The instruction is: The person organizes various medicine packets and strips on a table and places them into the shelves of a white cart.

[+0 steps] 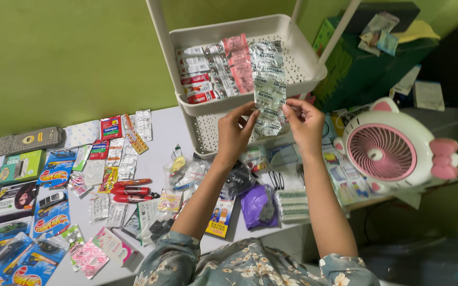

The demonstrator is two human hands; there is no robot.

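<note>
Head view, and I'm looking down past two floral sleeves at both hands raised in front of me. My left hand (234, 132) has thumb and fingertips pinched on the left edge of a silver foil strip of tablets (269, 85), and my right hand (304, 123) pinches the right edge of the same strip near its lower end, so the strip hangs upright between them and runs up past the fingers. Right behind the strip, just beyond both hands, sits the top basket of a white perforated rack (314, 71), and the strip's upper part overlaps that basket's inside. In the basket, up and to the left of my left hand, lie more foil strips (208, 74), silver ones, some with red bands, and a pink strip (238, 61) touching the one I hold. Below my hands, between my forearms, I see a purple pouch (258, 204) and a clear bag with dark contents (238, 180) on the pale table (160, 132). Well out to the left of my left hand the table is covered: red pens (131, 190), blue toy-car cards (51, 212), a green box (21, 165) and a grey patterned case (27, 140). To the right of my right hand, near it, stands a pink and white desk fan (390, 151) with ears and a bow.
</note>
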